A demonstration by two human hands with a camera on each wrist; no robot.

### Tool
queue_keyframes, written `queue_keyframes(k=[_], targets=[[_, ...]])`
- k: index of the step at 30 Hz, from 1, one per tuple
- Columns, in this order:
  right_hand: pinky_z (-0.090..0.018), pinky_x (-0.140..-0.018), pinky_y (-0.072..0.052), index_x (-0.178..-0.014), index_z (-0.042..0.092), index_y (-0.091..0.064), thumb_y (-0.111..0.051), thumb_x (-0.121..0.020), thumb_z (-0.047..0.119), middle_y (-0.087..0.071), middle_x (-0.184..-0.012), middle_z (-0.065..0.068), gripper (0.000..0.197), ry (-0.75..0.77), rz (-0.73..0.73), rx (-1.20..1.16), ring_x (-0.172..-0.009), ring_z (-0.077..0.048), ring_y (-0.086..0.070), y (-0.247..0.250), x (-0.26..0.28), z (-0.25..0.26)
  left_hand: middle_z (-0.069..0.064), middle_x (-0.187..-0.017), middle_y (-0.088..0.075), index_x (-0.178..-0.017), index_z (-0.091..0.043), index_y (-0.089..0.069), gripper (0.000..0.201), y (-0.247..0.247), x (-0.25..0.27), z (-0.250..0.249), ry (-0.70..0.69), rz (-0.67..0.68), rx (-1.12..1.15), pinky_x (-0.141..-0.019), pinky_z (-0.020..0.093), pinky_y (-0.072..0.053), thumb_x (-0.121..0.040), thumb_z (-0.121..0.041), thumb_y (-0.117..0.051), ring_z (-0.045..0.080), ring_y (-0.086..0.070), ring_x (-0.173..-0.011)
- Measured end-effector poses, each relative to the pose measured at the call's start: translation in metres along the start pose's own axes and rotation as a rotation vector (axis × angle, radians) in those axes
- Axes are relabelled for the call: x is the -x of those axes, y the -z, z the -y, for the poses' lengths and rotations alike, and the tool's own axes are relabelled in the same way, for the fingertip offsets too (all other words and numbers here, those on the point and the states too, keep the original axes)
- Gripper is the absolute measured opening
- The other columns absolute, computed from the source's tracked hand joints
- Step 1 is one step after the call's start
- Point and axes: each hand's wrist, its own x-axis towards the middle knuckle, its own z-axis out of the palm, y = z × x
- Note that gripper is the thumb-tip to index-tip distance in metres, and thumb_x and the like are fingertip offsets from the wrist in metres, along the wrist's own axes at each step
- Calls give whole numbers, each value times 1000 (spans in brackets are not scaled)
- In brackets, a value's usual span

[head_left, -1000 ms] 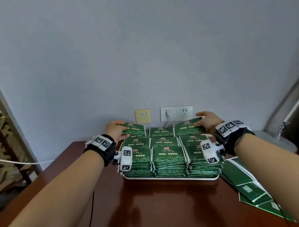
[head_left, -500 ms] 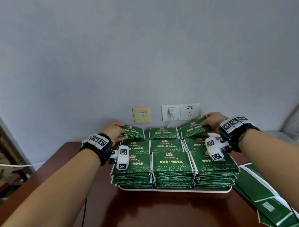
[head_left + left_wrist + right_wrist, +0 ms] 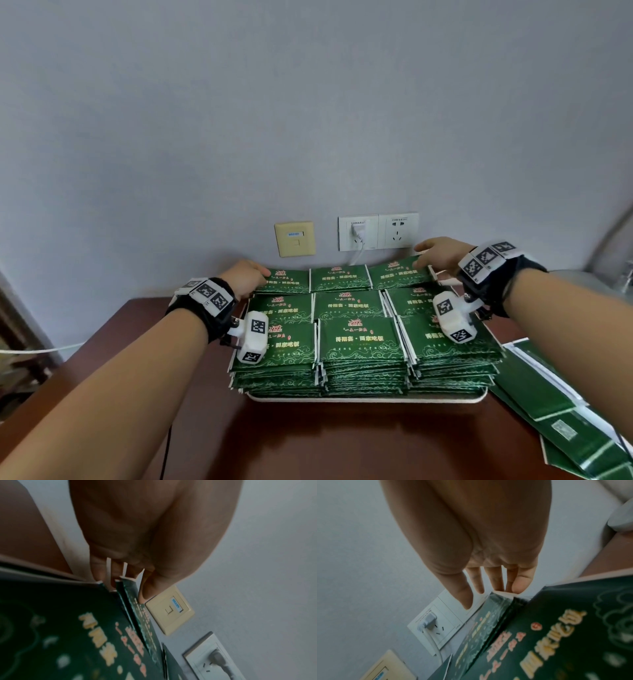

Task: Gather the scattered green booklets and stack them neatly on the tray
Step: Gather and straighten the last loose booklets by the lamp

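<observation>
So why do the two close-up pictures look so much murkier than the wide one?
Head view: evenly lit, booklets sharp, edges bent by the wide lens. Left wrist view: left hand fills the frame, cover print blurred and dark. Right wrist view: right hand likewise, print soft.

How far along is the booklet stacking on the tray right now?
Mostly done: the tray holds nine green booklet stacks in three rows. In hand: the left hand and right hand are at the back row's outer stacks, apparently squaring them. Left: loose booklets lie on the table right of the tray.
</observation>
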Motion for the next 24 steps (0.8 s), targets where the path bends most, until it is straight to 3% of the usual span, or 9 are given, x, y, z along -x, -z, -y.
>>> queue_keyframes(k=[2, 4, 6, 9, 14, 19, 22, 24], targets=[[-36, -94, -47, -142, 12, -44, -67, -89, 17, -51, -137, -10, 58, 9, -2, 30, -109, -24, -52, 1, 3, 1, 11, -117, -57, -114, -7, -64, 24, 0, 3, -4, -9, 26, -11, -92, 33, -45, -94, 0, -51, 24, -53, -101], [-37, -92, -49, -140, 12, -46, -66, -89, 18, -52, -134, -10, 55, 0, -11, 25, -105, -23, -52, 5, 9, 0, 13, -119, -58, -117, -5, -63, 26, -1, 9, -9, -28, 20, -4, -99, 34, -43, -93, 1, -52, 28, -54, -110], [-37, -91, -50, -138, 13, -47, -66, -89, 19, -52, -131, -9, 52, -14, -24, 0, -106, -23, -52, 9, 17, -3, 14, -123, -56, -122, -5, -61, 30, -1, 15, -14, -65, -15, -31, -94, 29, -39, -92, 0, -54, 28, -51, -114], [-36, -89, -51, -136, 14, -49, -66, -89, 19, -51, -123, -7, 51, -13, -54, -71, -111, -25, -52, 20, 34, -10, 12, -120, -55, -121, -6, -61, 31, -6, 32, -28, -125, -62, -6, -85, 26, -35, -91, 0, -54, 23, -48, -103], [-36, -86, -51, -133, 15, -51, -66, -89, 19, -57, -122, -9, 47, 3, -57, -171, -94, -21, -55, 42, 77, -30, 8, -114, -54, -113, -11, -62, 30, -32, 74, -69, -279, -100, 48, -67, 23, -39, -87, 1, -54, 16, -52, -83], [-36, -78, -49, -131, 13, -53, -67, -88, 17, -63, -117, -11, 45, -6, -69, -287, -92, -27, -63, 66, 123, -75, 1, -117, -58, -111, -18, -63, 27, -84, 133, -120, -461, -51, 42, -88, 28, -44, -86, -8, -60, 18, -56, -107], [-30, -60, -43, -124, 11, -53, -65, -88, 12, -61, -99, -13, 37, -26, -84, -395, -81, -27, -57, 77, 147, -106, -2, -115, -60, -110, -20, -64, 26, -126, 169, -149, -547, -3, 28, -87, 27, -45, -86, -11, -60, 15, -57, -104], [-27, -56, -38, -115, 13, -55, -64, -89, 11, -58, -89, -11, 28, -48, -96, -441, -75, -23, -53, 85, 160, -130, -4, -114, -61, -110, -20, -64, 26, -159, 187, -163, -586, 52, 24, -87, 28, -48, -85, -12, -60, 13, -58, -101]])
